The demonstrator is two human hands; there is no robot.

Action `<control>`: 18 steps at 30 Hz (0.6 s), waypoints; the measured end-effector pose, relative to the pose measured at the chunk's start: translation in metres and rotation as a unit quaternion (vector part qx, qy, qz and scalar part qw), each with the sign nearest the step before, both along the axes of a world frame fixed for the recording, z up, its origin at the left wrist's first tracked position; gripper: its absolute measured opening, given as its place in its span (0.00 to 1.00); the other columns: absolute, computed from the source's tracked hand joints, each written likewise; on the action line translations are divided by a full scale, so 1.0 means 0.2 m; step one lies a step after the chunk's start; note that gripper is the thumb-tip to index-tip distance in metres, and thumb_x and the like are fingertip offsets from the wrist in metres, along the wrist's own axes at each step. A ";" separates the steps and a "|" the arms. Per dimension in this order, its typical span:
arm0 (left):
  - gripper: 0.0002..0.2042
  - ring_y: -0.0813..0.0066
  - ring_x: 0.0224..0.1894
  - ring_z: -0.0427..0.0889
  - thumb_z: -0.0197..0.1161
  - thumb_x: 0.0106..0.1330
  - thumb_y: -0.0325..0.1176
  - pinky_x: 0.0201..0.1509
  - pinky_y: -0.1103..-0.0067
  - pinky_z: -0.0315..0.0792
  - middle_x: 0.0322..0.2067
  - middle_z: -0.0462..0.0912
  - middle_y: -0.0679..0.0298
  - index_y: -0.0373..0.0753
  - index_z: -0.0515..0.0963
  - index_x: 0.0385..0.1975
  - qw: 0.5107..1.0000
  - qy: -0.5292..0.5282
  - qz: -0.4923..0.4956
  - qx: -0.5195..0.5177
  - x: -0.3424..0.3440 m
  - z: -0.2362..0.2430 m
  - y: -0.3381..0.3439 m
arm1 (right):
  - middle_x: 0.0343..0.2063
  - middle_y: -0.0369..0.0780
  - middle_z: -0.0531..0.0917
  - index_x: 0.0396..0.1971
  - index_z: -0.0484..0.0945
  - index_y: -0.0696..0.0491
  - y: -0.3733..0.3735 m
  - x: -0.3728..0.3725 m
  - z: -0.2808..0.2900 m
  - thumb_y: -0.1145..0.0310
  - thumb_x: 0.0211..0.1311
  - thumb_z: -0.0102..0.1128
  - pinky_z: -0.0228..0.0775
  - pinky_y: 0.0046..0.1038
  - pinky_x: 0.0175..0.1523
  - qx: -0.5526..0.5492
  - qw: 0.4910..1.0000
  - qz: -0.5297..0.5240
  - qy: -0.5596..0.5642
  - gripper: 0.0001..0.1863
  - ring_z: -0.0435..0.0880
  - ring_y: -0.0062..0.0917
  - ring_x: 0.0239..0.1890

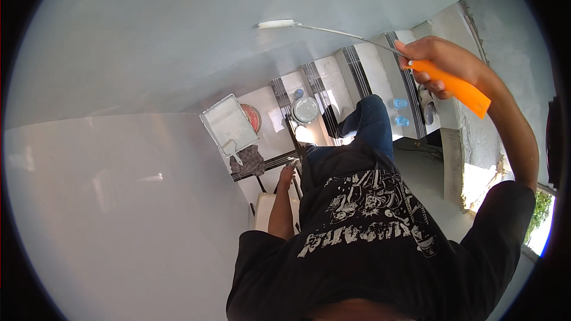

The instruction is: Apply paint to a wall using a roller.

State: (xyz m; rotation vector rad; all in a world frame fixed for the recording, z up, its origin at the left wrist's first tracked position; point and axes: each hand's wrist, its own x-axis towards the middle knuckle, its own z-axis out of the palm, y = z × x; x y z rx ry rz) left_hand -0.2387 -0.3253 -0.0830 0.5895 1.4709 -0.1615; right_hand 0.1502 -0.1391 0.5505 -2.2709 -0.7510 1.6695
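My right hand (431,65) grips the orange handle (464,92) of a paint roller at the upper right. The roller's long thin metal rod runs leftward to a narrow white roller head (276,24), which lies against the pale grey wall (178,30); contact is hard to confirm. Low beside my hip, my left hand (288,173) has its fingers curled at a dark metal edge, and what they hold is unclear. Below the wall, a white paint tray (223,119) stands with a white brush or scraper (232,150) at its corner, over a dark crumpled cloth (250,161).
Steps with dark stripes (357,68) run below me, holding a round metal-lidded bucket (305,110), a red round lid (254,117) behind the tray, blue plastic bottles (401,113) and dark footwear (427,107). A rough concrete edge (455,160) and bright opening (538,232) are at right.
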 end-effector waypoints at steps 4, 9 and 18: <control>0.18 0.75 0.30 0.73 0.53 0.63 0.48 0.32 0.71 0.67 0.31 0.76 0.67 0.44 0.71 0.46 0.997 -0.035 0.011 0.066 0.16 0.18 0.19 | 0.14 0.28 0.67 0.32 0.68 0.52 0.08 0.04 -0.26 0.46 0.64 0.53 0.58 0.12 0.14 -0.012 0.999 -0.004 0.053 0.22 0.62 0.09 0.08; 0.17 0.76 0.30 0.73 0.53 0.64 0.49 0.31 0.72 0.66 0.29 0.74 0.68 0.44 0.72 0.43 0.985 -0.009 0.160 0.070 0.01 0.09 0.10 | 0.10 0.28 0.67 0.31 0.70 0.51 0.04 0.05 0.05 0.46 0.65 0.52 0.59 0.11 0.11 -0.007 1.000 -0.016 0.004 0.21 0.64 0.08 0.07; 0.26 0.63 0.47 0.74 0.46 0.67 0.53 0.42 0.65 0.63 0.51 0.74 0.58 0.48 0.64 0.62 0.998 -0.005 0.021 -0.059 -0.08 -0.06 -0.06 | 0.07 0.34 0.71 0.28 0.72 0.53 -0.21 0.96 0.42 0.43 0.71 0.35 0.63 0.15 0.08 0.192 0.924 0.304 -0.132 0.28 0.68 0.18 0.02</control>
